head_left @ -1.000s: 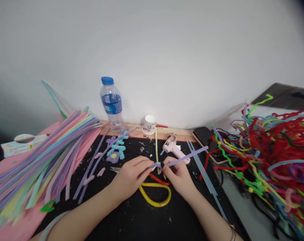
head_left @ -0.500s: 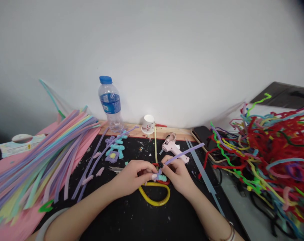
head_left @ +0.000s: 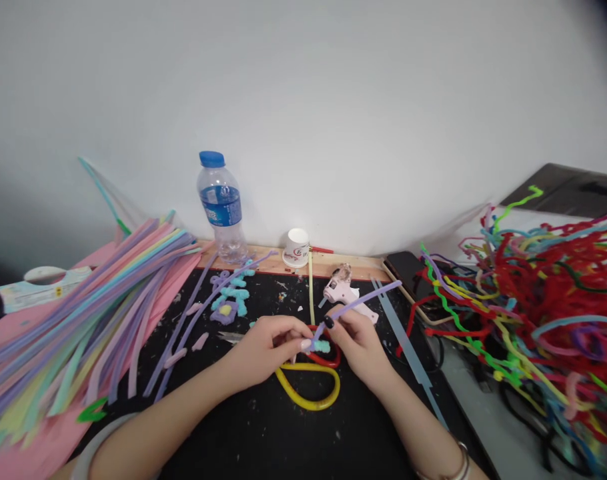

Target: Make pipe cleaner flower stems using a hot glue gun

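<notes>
A purple pipe cleaner [head_left: 368, 299] slants up to the right from between my two hands. My left hand [head_left: 276, 347] pinches its lower end together with a short turquoise fuzzy piece [head_left: 321, 346]. Thumb and index finger of my right hand [head_left: 356, 340] close on the purple stem just above that piece. Under my hands lie scissors with one yellow handle loop [head_left: 313, 403] and a red one [head_left: 328, 361]; a blade pokes out left of my left hand. Farther left rests a turquoise and purple pipe-cleaner shape [head_left: 231, 300] with a purple flower.
Bundled pastel pipe cleaners [head_left: 113, 300] cover the left side. A tangled colourful heap [head_left: 548, 307] fills the right. A plastic bottle [head_left: 222, 207], a paper cup [head_left: 297, 248] and a glue gun [head_left: 346, 290] stand or lie at the back. Translucent glue sticks [head_left: 406, 347] lie right of my hands.
My right hand has shifted slightly along the purple pipe cleaner, whose far tip has moved a little left and up. The turquoise piece shows more between my hands.
</notes>
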`<state>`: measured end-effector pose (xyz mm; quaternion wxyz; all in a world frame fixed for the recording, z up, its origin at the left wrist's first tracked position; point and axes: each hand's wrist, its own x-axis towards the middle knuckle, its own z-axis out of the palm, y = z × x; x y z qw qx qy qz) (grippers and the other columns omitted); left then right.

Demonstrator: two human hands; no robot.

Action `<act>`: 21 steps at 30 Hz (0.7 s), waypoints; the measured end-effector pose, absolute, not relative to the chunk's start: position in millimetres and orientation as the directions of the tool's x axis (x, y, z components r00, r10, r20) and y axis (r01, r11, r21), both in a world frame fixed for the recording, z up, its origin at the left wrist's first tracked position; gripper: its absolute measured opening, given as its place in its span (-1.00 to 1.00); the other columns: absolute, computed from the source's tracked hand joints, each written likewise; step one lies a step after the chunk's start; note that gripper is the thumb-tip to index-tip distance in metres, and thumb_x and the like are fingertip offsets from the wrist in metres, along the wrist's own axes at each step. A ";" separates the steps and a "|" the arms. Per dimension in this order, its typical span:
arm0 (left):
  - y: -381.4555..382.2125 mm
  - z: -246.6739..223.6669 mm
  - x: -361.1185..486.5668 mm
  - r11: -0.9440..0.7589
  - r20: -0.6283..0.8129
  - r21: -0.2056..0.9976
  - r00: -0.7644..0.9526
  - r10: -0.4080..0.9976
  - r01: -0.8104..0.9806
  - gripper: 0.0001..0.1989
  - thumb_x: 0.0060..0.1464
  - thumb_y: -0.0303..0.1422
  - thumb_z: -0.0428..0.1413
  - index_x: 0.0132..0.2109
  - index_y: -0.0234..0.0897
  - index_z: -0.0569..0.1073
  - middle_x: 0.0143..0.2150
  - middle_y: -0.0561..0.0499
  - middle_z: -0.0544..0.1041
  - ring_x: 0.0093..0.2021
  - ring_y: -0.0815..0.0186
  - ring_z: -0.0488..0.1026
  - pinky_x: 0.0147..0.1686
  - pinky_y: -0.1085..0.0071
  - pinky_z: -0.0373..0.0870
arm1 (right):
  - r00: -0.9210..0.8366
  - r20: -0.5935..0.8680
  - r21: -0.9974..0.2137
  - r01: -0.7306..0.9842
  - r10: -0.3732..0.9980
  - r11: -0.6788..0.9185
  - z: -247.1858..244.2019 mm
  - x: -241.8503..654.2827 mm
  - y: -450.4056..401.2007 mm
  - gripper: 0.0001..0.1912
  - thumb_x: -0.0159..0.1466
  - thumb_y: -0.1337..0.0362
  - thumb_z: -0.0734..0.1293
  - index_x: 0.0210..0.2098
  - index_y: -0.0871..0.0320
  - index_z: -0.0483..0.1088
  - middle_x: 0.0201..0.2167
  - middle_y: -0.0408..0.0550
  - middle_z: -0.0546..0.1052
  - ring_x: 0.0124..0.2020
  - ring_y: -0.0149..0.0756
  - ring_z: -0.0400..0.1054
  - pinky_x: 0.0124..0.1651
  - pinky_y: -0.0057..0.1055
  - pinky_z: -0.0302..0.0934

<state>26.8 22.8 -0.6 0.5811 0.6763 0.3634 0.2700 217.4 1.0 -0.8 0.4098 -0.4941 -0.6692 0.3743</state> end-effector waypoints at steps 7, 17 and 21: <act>28.7 -3.5 26.7 0.022 -0.063 0.994 0.391 0.918 0.109 -0.82 0.06 -0.30 0.08 -0.25 -0.33 0.46 -0.55 0.11 0.39 -0.56 0.42 0.32 -0.53 0.52 0.26 | 0.084 0.450 -0.542 0.817 0.889 0.197 -4.6 238.9 15.6 -0.92 0.19 0.33 0.25 -0.30 0.14 0.34 -0.33 -0.02 0.42 -0.29 -0.22 0.29 -0.24 -0.35 0.14; 30.1 -0.7 24.1 -0.019 -0.004 0.991 0.170 0.985 0.134 -0.81 0.04 -0.26 0.09 -0.25 -0.28 0.47 -0.59 0.14 0.37 -0.56 0.39 0.35 -0.56 0.51 0.29 | 0.146 0.205 -0.318 0.945 0.968 -0.076 -18.0 252.9 25.3 -0.63 0.24 0.28 0.22 0.04 0.18 0.28 -0.12 0.14 0.46 -0.10 -0.04 0.34 -0.10 -0.13 0.12; 33.7 -4.4 22.1 -0.057 0.038 0.985 0.121 0.992 0.164 -0.81 0.06 -0.27 0.09 -0.25 -0.30 0.47 -0.57 0.12 0.39 -0.52 0.37 0.37 -0.47 0.47 0.33 | 0.137 0.242 -0.571 0.820 0.961 0.026 -15.1 255.0 27.3 -0.67 0.27 0.24 0.17 -0.04 0.25 0.35 -0.22 0.11 0.52 -0.22 -0.12 0.40 -0.19 -0.28 0.20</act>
